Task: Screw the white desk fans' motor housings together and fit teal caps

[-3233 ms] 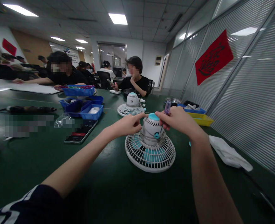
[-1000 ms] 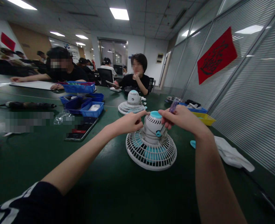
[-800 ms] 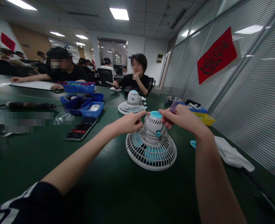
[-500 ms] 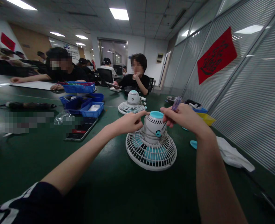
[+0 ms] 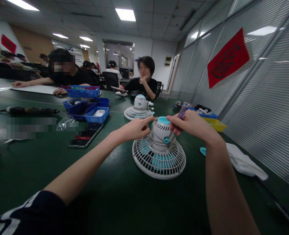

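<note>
A white fan with pale blue parts (image 5: 159, 160) stands face down on its round grille, a grey cord wound around its motor housing. My left hand (image 5: 136, 130) reaches the housing from the left; its index finger is stretched to the edge of the blue cap (image 5: 163, 120), the other fingers curled, holding nothing. On the right, my right hand (image 5: 188, 125) is closed on a screwdriver with a clear purple handle (image 5: 183, 111). Its thin shaft slants down toward a blue knob (image 5: 166, 140) on the housing; the tip's contact is unclear. My right fingertips are beside the cap.
Behind stands a second similar fan (image 5: 138, 109). Blue bins (image 5: 97, 114) and a phone (image 5: 87, 135) lie left, a corded tool (image 5: 31, 111) farther left. To the right are a yellow bin (image 5: 216, 125), a blue disc (image 5: 202, 151) and a white bag (image 5: 244, 160). Two people sit across.
My right hand has shifted slightly left, its fingertips now closer over the cap, and the screwdriver handle has moved a little left and down. My left hand and the fan stay in place.
</note>
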`<move>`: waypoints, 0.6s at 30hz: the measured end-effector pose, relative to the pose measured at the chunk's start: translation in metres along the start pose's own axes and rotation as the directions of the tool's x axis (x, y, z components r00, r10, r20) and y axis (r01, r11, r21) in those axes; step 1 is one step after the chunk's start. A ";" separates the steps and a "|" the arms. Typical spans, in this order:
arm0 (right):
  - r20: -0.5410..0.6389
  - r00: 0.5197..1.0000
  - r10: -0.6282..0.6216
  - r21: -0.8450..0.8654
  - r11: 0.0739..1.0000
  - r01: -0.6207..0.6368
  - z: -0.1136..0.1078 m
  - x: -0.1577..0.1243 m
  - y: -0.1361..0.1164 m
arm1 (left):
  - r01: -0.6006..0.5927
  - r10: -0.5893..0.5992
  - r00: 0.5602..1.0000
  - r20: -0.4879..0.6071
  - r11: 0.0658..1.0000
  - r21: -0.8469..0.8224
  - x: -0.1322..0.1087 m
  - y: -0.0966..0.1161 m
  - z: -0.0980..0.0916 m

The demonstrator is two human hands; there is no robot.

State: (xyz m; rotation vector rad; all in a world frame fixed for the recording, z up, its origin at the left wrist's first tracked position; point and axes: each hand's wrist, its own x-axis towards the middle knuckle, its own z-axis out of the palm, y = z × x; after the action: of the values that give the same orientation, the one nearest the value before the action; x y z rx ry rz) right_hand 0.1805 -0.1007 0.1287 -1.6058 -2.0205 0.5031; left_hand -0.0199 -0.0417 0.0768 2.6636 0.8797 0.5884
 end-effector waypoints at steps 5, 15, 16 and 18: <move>-0.012 1.000 -0.013 -0.013 1.000 0.012 0.000 -0.002 -0.003 | 0.009 -0.009 1.000 0.013 1.000 0.000 0.000 0.001 -0.001; -0.107 0.994 -0.017 -0.101 0.995 0.006 -0.003 -0.005 -0.005 | -0.011 0.011 1.000 -0.012 1.000 0.017 -0.001 0.004 -0.001; -0.109 0.994 -0.011 -0.102 0.995 0.000 -0.003 -0.005 -0.005 | -0.015 0.015 1.000 -0.018 1.000 0.015 -0.001 0.004 -0.001; -0.112 0.994 -0.005 -0.106 0.994 -0.007 -0.003 -0.005 -0.003 | -0.010 0.011 0.999 -0.037 1.000 0.016 -0.001 0.005 0.000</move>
State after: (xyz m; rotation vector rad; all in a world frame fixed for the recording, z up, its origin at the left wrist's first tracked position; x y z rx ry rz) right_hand 0.1807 -0.1063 0.1326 -1.6586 -1.9920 0.3029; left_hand -0.0185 -0.0466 0.0787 2.6810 0.8846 0.6381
